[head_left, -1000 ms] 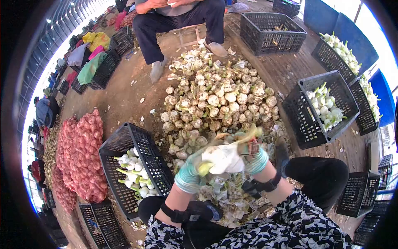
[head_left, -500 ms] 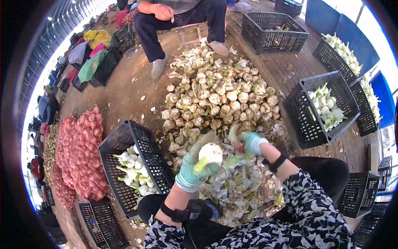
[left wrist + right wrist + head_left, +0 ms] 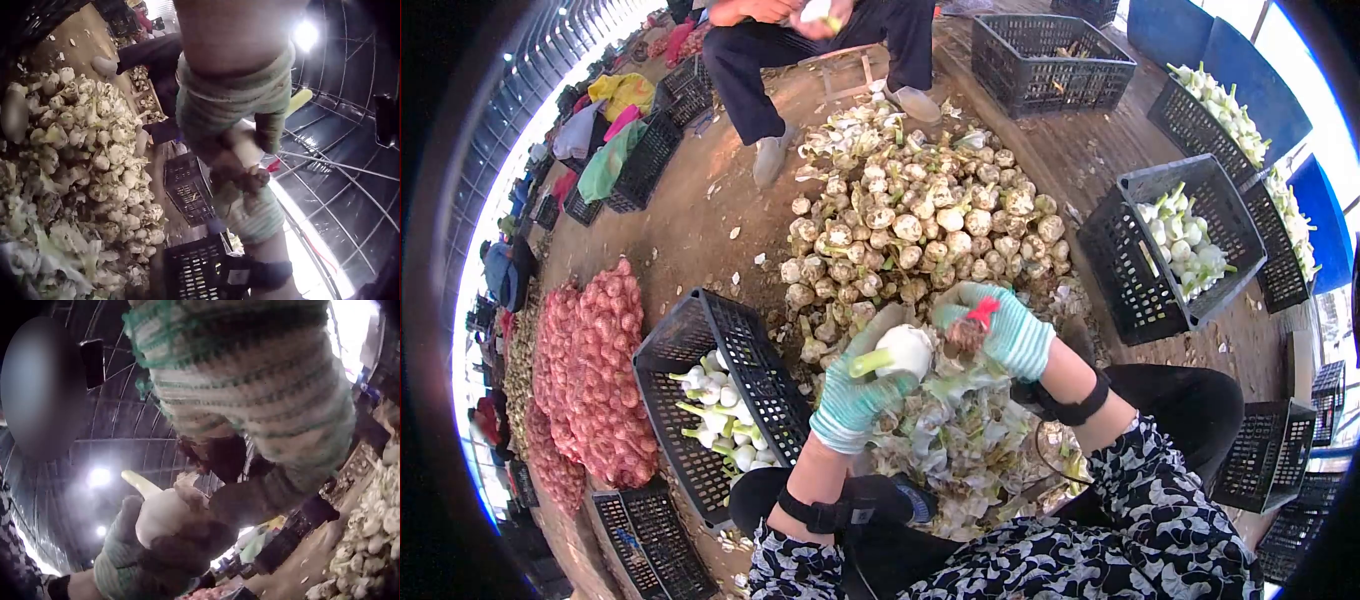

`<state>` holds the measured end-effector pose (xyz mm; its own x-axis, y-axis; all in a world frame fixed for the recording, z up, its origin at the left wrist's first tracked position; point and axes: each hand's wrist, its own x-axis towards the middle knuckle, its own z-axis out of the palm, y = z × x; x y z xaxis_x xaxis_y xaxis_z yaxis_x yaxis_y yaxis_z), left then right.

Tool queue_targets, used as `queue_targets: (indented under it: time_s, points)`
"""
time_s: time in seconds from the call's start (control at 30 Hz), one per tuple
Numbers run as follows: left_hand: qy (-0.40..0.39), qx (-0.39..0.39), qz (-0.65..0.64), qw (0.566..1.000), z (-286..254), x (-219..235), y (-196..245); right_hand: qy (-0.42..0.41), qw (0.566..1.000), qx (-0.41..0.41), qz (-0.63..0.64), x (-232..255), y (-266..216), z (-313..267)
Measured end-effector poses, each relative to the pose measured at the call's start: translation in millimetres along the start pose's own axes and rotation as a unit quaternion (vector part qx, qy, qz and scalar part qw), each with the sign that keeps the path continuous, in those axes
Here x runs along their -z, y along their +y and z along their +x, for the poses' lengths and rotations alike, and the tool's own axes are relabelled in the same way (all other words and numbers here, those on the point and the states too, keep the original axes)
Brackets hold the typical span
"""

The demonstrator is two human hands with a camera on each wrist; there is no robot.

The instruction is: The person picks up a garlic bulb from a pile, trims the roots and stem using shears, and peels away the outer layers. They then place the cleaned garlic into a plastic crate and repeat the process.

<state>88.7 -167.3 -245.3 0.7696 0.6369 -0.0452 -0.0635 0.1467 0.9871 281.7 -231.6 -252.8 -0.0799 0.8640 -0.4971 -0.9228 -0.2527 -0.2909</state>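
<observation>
My gloved left hand grips a peeled white garlic bulb, its short green stem pointing left. Facing it at the bulb's other side is my gloved right hand. That hand's curled fingers hold a small dark-brown thing with a red strip across it; its kind is hard to tell. In the right wrist view the garlic bulb has loose skin at its near end, close to the right fingers. Below both hands lies a heap of papery garlic skins. Beyond them spreads a pile of unpeeled garlic bulbs.
A black crate of peeled garlic tilts at my left, beside red net sacks. Another crate with peeled bulbs is at right. Across the pile a seated person handles a white bulb. An open crate stands behind.
My right hand, apart from the garlic bulb half a second ago, has come back beside it. The loose leaves hanging from the bulb earlier are gone. The left hand keeps its grip.
</observation>
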Motion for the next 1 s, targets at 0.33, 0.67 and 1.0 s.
queue_targets:
  time_s: [0.33,0.67,1.0]
  points:
    - [0.046,-0.048,-0.099,0.993,8.9,-7.1,-28.7,0.043,0.610,0.424,-0.668,-17.6,50.7,-17.8]
    - [0.164,0.035,-0.492,0.854,20.5,-4.6,-0.1,0.142,0.588,0.158,-0.780,98.1,42.7,49.0]
    - [0.159,0.138,-0.435,0.875,37.7,-6.9,-23.2,-0.084,0.648,0.454,-0.606,7.4,40.2,10.2]
